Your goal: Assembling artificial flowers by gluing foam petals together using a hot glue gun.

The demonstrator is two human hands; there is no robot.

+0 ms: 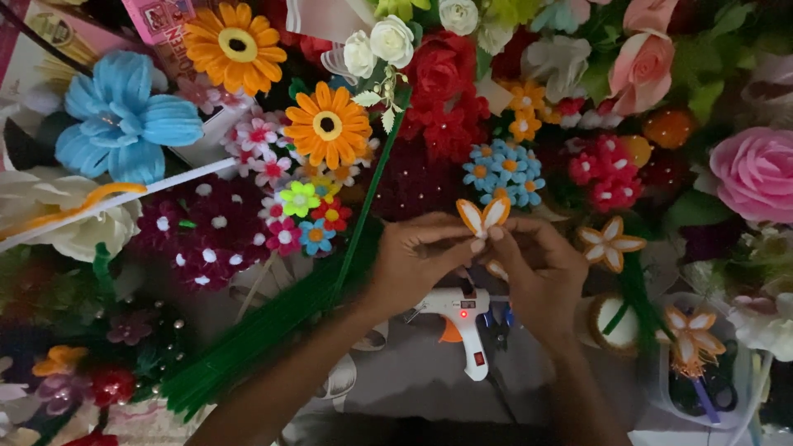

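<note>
Craft flowers crowd the far half of the worktop (429,372): a big blue flower (122,116) toward the far left corner, two orange daisies (327,124) beside it, a red cluster (446,91) in the middle, and pink roses (753,172) along the right edge. A thick bundle of green pipe cleaners (256,330) lies slantwise from the near left toward the middle.

At the right edge, near the near corner, stands a clear plastic container (665,388). In it are an orange-and-white flower on a stem (692,329) and a purple stick; what lies dark at its bottom cannot be made out.

Both hands meet at the middle of the worktop. The left hand (413,260) and the right hand (537,272) pinch, between fingertips, a small piece of two orange-edged white petals (483,216), held up just above the hands and in front of a cluster of little blue flowers (502,172). Under the hands a white glue gun (462,318) rests on the grey surface, its small red light on. A finished orange-and-white flower (610,243) lies just to the right of the right hand.
</note>
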